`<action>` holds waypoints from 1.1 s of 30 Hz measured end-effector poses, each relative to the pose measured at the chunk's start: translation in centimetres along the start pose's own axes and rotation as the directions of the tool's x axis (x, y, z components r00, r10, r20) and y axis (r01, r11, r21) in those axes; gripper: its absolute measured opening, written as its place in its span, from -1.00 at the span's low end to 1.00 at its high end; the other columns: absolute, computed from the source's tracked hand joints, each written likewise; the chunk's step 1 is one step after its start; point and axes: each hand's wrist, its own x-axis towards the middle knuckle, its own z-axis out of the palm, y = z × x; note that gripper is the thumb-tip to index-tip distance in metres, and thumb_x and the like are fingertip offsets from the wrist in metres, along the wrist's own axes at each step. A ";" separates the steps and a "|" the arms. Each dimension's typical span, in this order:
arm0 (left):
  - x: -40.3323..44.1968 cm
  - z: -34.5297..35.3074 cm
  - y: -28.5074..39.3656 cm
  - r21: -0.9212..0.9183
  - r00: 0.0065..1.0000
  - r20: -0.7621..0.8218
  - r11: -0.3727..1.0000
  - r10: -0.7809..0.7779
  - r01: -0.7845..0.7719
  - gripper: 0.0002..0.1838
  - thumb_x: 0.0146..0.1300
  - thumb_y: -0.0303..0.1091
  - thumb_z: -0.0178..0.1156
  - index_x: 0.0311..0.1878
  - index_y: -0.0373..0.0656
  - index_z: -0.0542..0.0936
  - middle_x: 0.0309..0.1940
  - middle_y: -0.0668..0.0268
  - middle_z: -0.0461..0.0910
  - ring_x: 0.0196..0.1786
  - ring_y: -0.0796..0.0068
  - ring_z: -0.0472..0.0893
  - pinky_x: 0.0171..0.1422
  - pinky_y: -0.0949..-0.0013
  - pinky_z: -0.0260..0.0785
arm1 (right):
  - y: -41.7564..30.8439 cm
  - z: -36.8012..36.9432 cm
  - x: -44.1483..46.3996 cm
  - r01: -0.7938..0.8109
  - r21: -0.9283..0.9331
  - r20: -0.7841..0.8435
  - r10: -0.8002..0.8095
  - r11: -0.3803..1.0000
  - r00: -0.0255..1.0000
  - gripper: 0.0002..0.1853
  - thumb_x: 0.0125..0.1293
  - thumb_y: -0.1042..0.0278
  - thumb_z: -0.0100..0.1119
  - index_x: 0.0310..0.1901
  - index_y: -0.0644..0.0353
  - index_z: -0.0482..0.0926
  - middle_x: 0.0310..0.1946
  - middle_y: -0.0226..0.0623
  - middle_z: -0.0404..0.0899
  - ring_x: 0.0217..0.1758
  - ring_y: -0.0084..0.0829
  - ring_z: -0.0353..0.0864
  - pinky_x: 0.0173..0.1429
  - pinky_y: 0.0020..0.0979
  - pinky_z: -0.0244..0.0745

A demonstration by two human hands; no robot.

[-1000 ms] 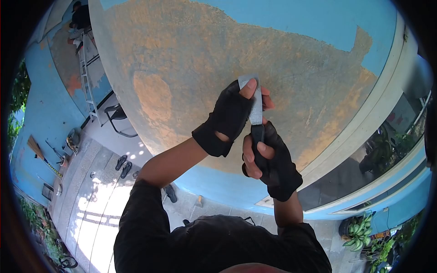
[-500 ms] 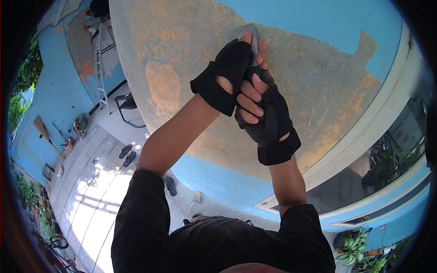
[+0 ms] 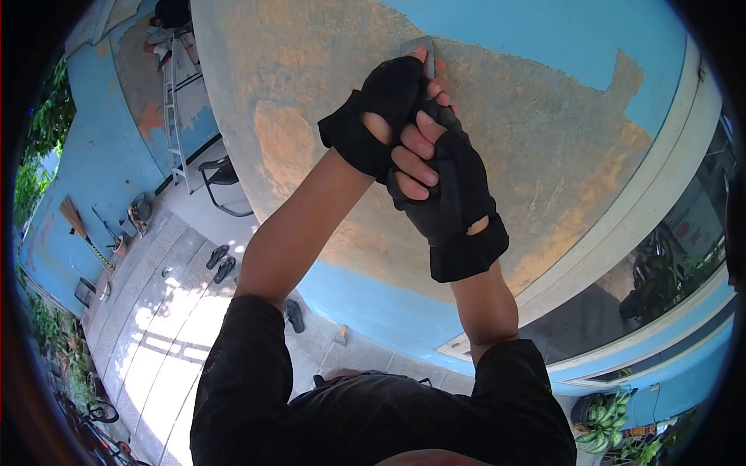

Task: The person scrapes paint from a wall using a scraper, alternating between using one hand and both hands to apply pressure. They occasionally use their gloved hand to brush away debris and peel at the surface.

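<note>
Both hands wear black fingerless gloves and grip one metal scraper (image 3: 428, 64) against the curved wall (image 3: 311, 70). My left hand (image 3: 388, 97) holds the blade, with its thumb near the top edge. Lower down, my right hand (image 3: 443, 175) is wrapped round the dark handle, most of which its fingers and glove hide. The blade's tip lies on the bare grey-brown patch, just below the ragged edge of the blue paint (image 3: 528, 31).
A person (image 3: 171, 14) is up by a ladder (image 3: 172, 128) at the upper left, with a black chair (image 3: 223, 172) below. Sandals (image 3: 224, 269), a broom (image 3: 72, 217), a small tool (image 3: 340, 335) and a potted plant (image 3: 606, 419) stand or lie around. A window (image 3: 598, 318) is at right.
Both hands and the scraper have moved up the wall, close to the blue paint's edge. My right hand has come nearer to my left hand. The view has shifted slightly.
</note>
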 end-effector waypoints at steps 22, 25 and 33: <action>1.1 -1.9 1.1 -0.035 0.978 0.179 0.993 -0.107 0.115 -0.67 0.49 -0.07 0.11 -0.06 -0.19 0.48 -0.47 0.45 0.45 -0.25 0.49 0.51 0.11 0.28 0.47 | 3.2 0.6 1.0 0.165 0.056 -0.055 -0.162 0.985 0.985 -0.81 0.57 0.47 -0.12 -0.07 -0.10 0.48 -0.58 -0.54 0.26 -0.71 -0.67 0.18 -0.72 -0.61 0.10; 1.4 -1.4 1.6 -0.048 0.980 0.157 0.990 -0.120 0.129 -0.68 0.48 -0.08 0.11 -0.05 -0.19 0.49 -0.46 0.44 0.46 -0.25 0.48 0.51 0.11 0.28 0.47 | 2.6 1.5 1.5 0.133 0.073 -0.040 -0.131 0.988 0.991 -0.81 0.57 0.48 -0.13 -0.09 -0.09 0.48 -0.59 -0.55 0.26 -0.71 -0.67 0.17 -0.72 -0.61 0.09; 1.6 -1.3 0.5 -0.024 0.989 0.146 1.000 0.011 -0.007 -0.68 0.49 -0.09 0.08 -0.06 -0.21 0.49 -0.43 0.41 0.47 -0.26 0.44 0.52 0.08 0.28 0.49 | 2.0 0.8 1.2 0.107 -0.002 -0.041 -0.107 0.994 0.993 -0.82 0.55 0.51 -0.12 -0.10 -0.05 0.47 -0.61 -0.57 0.26 -0.72 -0.67 0.19 -0.72 -0.60 0.09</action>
